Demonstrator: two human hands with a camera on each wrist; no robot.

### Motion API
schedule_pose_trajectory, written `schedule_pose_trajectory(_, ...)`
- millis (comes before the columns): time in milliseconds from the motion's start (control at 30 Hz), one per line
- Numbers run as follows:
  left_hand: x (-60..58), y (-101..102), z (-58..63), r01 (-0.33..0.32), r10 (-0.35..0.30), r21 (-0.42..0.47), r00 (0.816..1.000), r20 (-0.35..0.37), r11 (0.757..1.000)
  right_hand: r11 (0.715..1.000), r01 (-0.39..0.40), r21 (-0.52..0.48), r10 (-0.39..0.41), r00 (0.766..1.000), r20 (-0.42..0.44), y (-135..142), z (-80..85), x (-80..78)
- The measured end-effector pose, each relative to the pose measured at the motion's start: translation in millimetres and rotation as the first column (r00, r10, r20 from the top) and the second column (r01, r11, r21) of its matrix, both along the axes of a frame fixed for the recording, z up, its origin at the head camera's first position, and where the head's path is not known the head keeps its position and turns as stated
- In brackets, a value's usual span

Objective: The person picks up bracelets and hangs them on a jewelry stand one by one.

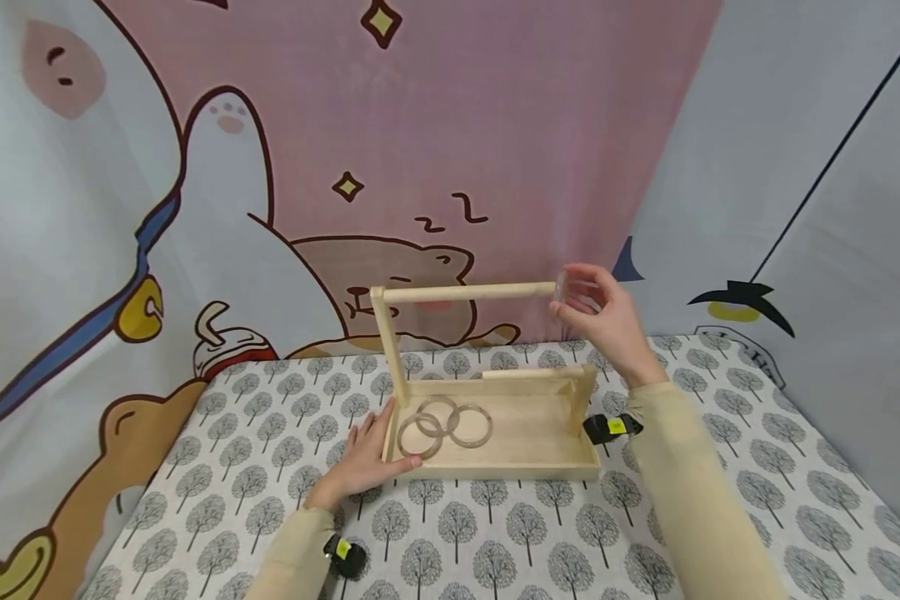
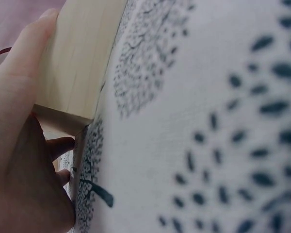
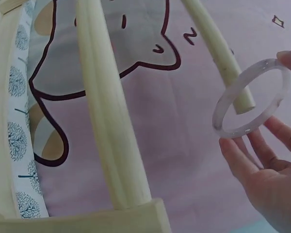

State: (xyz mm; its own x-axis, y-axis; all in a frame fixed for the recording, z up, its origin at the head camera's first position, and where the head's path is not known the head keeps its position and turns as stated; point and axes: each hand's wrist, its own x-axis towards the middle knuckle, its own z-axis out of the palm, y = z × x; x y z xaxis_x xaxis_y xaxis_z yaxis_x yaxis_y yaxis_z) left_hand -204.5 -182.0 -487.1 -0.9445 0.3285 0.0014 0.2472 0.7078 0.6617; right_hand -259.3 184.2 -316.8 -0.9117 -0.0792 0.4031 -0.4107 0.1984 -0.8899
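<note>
Translucent pale ring-shaped bangle (image 3: 223, 112) held at free end of long round pale-wood rod (image 1: 465, 292)

The bangle is pinched between thumb and fingers of the right hand (image 1: 609, 315), above the right end of a shallow rectangular pale-wood tray (image 1: 495, 472). The rod's end is seen within the bangle's opening; whether it has been passed through cannot be told. The long rod is carried by a tall square wooden post (image 1: 392, 346) at the tray's left edge.

The tray's front left corner is gripped by the left hand (image 1: 366, 457), the thumb being laid on the front edge and the fingers set along the left edge. Three translucent bangles (image 1: 471, 446) are laid overlapping on the tray floor, toward its left edge. At the right edge, a shorter, lower round wooden rod (image 1: 532, 374) is borne by a short wooden post (image 1: 582, 400) and is pointed leftward.

The tray is placed near the rear edge of a tabletop (image 1: 457, 567) covered in white tree-print cloth. A pink cartoon-printed curtain (image 1: 510, 125) is hung behind. A black camera is strapped to each wrist.
</note>
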Motion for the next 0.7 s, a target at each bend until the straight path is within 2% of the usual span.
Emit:
schedule_pose_trajectory(300,-1.1,0,-3.0,-0.004,0.004,0.005,1.000,0.002,1.000,0.994,-0.094,-0.055,0.093,0.996,-0.009,-7,-0.2,-18.2)
schedule_pose_trajectory(533,-0.4,0,-3.7,-0.002,0.002,0.000,1.000,-0.008,1.000,0.994,-0.096,0.057,0.098,0.995,-0.026,-16,10.1,-24.7)
schedule_pose_trajectory(700,-1.3,-1,-4.7,-0.008,0.008,-0.002,1.000,-0.017,1.000,0.991,-0.097,0.088,0.100,0.994,-0.037,-25,19.7,-27.2)
